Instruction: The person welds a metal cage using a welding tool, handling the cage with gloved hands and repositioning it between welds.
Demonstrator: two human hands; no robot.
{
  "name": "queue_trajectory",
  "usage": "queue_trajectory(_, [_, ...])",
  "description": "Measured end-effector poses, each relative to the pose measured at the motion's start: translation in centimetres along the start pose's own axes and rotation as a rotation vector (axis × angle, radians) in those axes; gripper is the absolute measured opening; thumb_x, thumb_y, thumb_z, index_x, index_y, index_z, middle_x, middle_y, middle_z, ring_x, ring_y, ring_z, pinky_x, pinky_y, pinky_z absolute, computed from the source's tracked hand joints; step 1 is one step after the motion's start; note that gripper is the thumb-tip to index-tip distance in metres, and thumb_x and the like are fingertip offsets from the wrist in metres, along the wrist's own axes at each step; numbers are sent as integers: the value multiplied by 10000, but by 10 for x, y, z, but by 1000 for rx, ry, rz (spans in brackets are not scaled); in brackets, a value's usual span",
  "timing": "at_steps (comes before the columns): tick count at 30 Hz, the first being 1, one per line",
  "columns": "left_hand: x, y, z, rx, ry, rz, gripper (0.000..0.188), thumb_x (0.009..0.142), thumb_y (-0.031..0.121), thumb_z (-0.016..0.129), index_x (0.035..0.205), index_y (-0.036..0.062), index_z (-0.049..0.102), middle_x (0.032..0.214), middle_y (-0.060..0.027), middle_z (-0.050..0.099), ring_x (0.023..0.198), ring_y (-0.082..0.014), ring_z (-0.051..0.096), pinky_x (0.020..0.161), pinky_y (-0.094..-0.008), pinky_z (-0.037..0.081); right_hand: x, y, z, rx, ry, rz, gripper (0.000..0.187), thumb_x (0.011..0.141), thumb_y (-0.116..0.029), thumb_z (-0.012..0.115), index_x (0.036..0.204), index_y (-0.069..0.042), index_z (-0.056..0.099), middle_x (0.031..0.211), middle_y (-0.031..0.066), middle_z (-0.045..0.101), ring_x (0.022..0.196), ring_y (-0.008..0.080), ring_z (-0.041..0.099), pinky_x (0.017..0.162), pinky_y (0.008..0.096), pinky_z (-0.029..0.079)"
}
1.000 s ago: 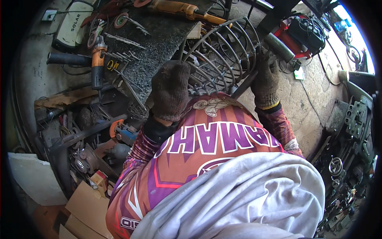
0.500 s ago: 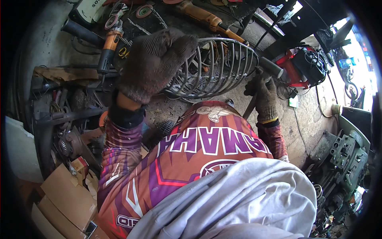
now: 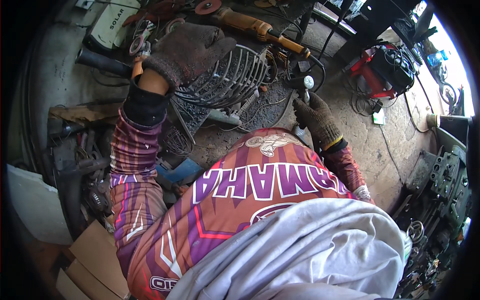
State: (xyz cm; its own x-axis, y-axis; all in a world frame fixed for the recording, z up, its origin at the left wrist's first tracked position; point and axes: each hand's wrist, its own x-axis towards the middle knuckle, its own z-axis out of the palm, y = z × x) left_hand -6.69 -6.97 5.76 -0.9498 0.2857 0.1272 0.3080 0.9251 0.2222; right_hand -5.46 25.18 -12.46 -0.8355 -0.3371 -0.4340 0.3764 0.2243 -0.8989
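My left hand (image 3: 192, 56), in a dark, dirty work glove, is closed on the upper left end of a round cage of bent metal rods (image 3: 240, 75). The glove hides the part of the rim it grips. Dark grit and a flat metal sheet (image 3: 187, 117) lie around and under the cage. To its right, my gloved right hand (image 3: 320, 120) is closed on the handle of a hammer (image 3: 308, 82). The hammer head stands above my fingers, its bright round face showing. Head and cage are apart.
An orange angle grinder (image 3: 245, 24) with a cord lies beyond the cage. Another grinder (image 3: 137, 65) is partly behind my left hand. A red-and-black machine with coiled cables (image 3: 382, 75) stands at the right. Green machinery (image 3: 447, 170) and cardboard (image 3: 97, 257) flank me.
The cage has shifted left and tilted in my left hand, uncovering the grit and metal sheet. My right hand has moved slightly left and nearer, and the hammer head has turned.
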Motion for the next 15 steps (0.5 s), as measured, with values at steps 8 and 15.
queue_trajectory(8, [10,11,32,34,-91,37,445,950,423,575,751,30,639,608,-127,585,584,-265,575,635,-408,456,0,-2,-15,-29,-23,-42,326,926,-342,680,1048,-44,628,760,16,631,626,94,579,542,262,477])
queue_trajectory(15, [30,19,26,93,-232,-84,414,936,475,579,834,91,696,758,-115,658,723,-280,635,710,-416,482,16,1,-13,-53,-131,-42,336,928,-313,679,1075,-16,626,764,25,625,638,97,577,558,261,477])
